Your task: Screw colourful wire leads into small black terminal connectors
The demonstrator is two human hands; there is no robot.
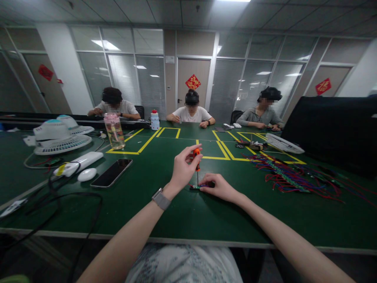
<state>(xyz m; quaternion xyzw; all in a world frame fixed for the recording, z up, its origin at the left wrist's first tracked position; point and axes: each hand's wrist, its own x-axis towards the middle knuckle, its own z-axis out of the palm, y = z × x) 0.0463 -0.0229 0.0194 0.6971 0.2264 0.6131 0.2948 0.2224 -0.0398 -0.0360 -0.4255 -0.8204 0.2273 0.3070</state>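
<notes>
Our left hand [185,163] grips the orange screwdriver [197,166] upright, likely for straight pressure, while our right hand [216,185] pinches the small circuit board [194,188], seemingly steadying it.

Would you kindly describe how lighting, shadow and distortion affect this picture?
Head view: ceiling lights reflect as pale patches in the glass; head view: wide-angle distortion makes the left door lean; head view: a soft shadow darkens the table below the right hand; head view: the board's details are too small to make out.
</notes>
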